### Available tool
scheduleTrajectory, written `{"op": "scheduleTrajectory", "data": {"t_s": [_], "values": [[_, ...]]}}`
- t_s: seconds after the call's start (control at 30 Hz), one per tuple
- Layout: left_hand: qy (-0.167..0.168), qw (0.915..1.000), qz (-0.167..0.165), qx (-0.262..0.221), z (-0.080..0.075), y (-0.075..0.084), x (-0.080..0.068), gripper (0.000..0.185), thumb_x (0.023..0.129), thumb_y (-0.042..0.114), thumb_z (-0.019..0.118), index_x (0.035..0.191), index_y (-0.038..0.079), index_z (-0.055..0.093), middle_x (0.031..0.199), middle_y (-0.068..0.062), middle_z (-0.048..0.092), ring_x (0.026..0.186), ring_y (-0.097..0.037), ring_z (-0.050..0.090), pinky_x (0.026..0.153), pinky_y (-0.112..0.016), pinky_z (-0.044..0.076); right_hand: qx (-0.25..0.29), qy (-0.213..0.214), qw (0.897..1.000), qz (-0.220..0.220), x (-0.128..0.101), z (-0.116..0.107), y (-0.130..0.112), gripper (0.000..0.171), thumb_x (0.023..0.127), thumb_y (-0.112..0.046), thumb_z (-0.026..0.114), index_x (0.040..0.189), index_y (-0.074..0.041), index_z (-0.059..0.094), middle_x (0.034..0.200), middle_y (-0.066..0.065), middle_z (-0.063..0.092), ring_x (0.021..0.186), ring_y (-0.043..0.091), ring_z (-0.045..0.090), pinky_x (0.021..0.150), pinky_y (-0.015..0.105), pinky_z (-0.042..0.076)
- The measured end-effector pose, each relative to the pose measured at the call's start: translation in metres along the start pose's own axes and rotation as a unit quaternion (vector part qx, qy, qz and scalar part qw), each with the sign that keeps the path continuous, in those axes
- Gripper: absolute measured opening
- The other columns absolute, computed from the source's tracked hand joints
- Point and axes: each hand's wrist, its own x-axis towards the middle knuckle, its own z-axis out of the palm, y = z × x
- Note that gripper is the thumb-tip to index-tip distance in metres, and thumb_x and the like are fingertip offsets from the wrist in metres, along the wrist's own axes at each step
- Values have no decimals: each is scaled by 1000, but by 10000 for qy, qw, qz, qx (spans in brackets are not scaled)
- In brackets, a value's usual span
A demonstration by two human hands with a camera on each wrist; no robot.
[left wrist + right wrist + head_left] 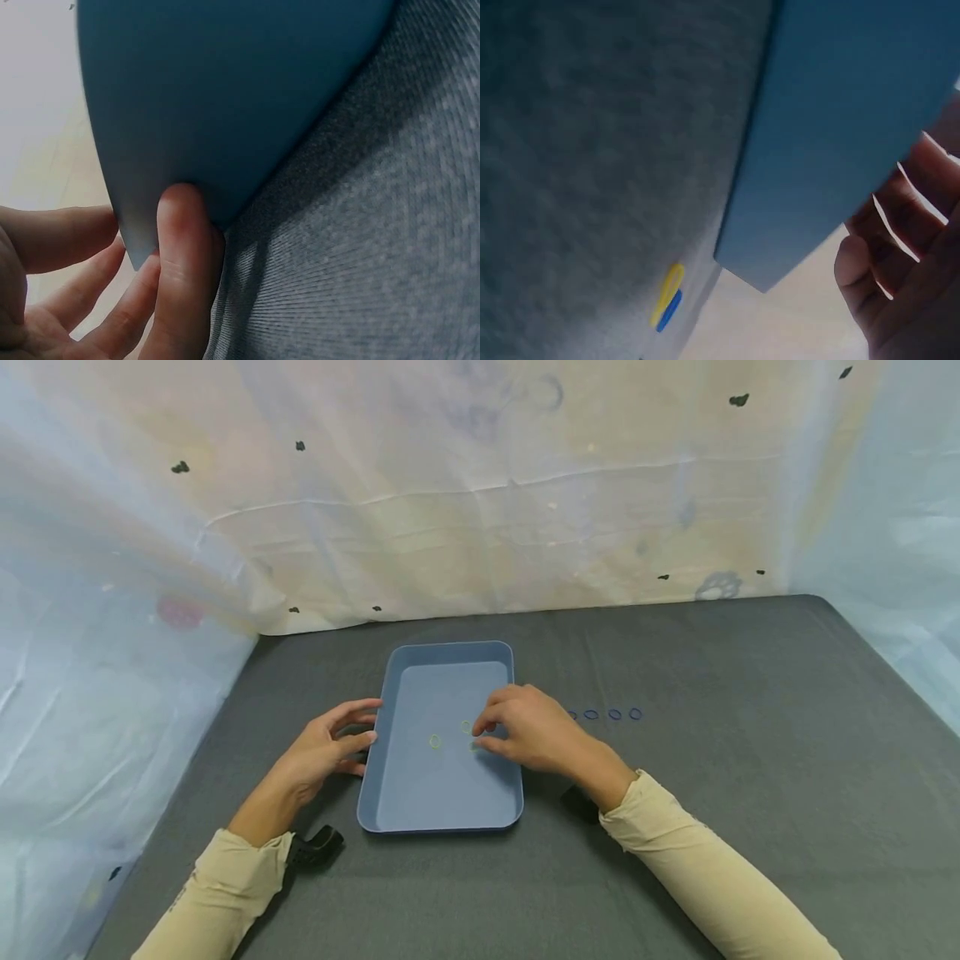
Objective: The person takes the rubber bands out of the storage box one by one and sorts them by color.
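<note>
A blue-grey tray [450, 817] lies on the dark cloth. My left hand [327, 746] rests its fingertips and thumb against the outside of the tray's left wall. My right hand [536, 727] hovers over the tray's right side, thumb and index finger a little apart. Just below those fingertips lies a small yellow band [474, 746], partly covered. Two more yellow rubber bands, one thin ring [435, 742] and another ring [467, 727], are on the tray floor. In the right wrist view, the tray wall [832, 142] hides the right fingertips.
Right of the tray, several blue rubber bands [615, 714] form a row on the grey cloth [720, 777]. A yellow band [666, 294] and a blue band [670, 310] appear on it in the right wrist view. A patterned sheet [480, 552] hangs behind the table.
</note>
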Motion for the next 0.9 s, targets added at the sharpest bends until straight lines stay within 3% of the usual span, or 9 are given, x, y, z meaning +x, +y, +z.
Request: {"op": "scheduleTrajectory", "data": {"t_s": [0.37, 0.67, 0.9], "values": [[58, 9999, 33, 76, -2, 0, -1, 60, 100, 17, 62, 153, 13, 36, 150, -24, 40, 107, -24, 62, 74, -37, 60, -482, -265, 9985, -87, 4, 9, -3, 15, 88, -30, 77, 102, -25, 80, 95, -7, 68, 94, 14, 60, 78, 32, 40], [86, 9999, 21, 83, -1, 1, 0, 60, 99, 18, 63, 153, 13, 36, 150, -24, 40, 107, -25, 63, 74, -36, 60, -628, -419, 9971, 62, 3, 11, -4, 20, 89, -32, 75, 108, -25, 79, 103, -5, 70, 99, 16, 60, 78, 33, 40], [51, 10000, 40, 20, 0, 1, 1, 61, 99, 17, 63, 153, 11, 36, 150, -24, 39, 107, -22, 60, 74, -36, 60, -489, -399, 9980, 78, 2, 12, -3, 8, 87, -29, 77, 95, -27, 80, 95, -7, 69, 93, 14, 59, 79, 33, 39]]}}
